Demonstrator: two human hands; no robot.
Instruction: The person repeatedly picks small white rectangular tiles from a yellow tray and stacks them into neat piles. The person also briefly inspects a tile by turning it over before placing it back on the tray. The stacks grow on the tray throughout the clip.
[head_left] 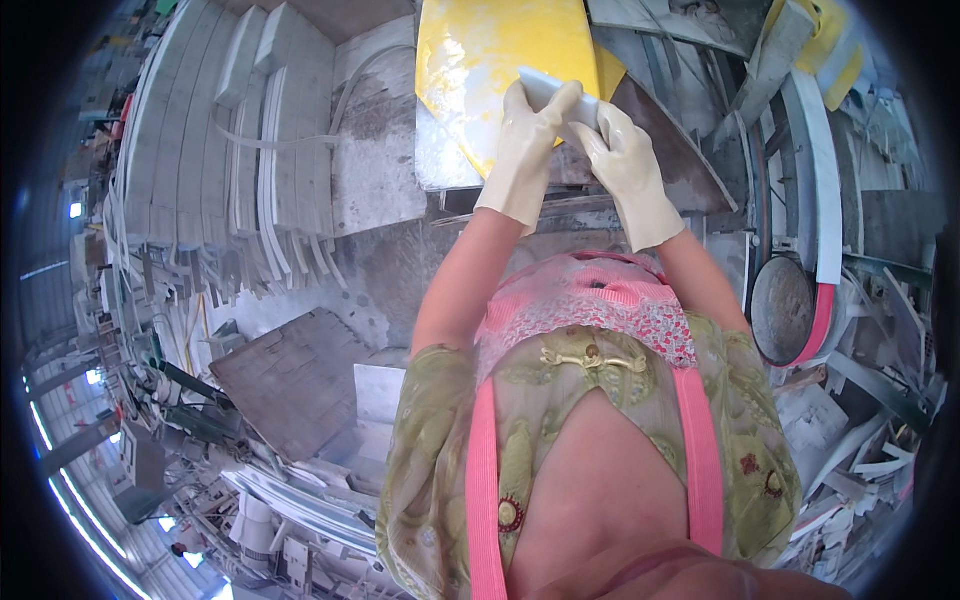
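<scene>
Both hands wear cream rubber gloves and are raised in front of me at the upper middle. Between them they grip a narrow, flat, pale grey-white slab (538, 85), tilted down toward the right. My left hand (528, 130) is closed on its left part, with the thumb across the face. My right hand (622, 148) pinches the right end. Behind and below the slab lies a yellow surface (500, 45), wet and shiny, with whitish smears. What the slab is made of I cannot tell.
Long grey slabs (185, 130) are stacked at the left, beside a thin curved hose (280, 143). A dark board (670, 140) slants close to my right hand. At the right stand a round grey-topped container (783, 310) and a long pale beam (815, 180). A wooden board (300, 375) lies lower left.
</scene>
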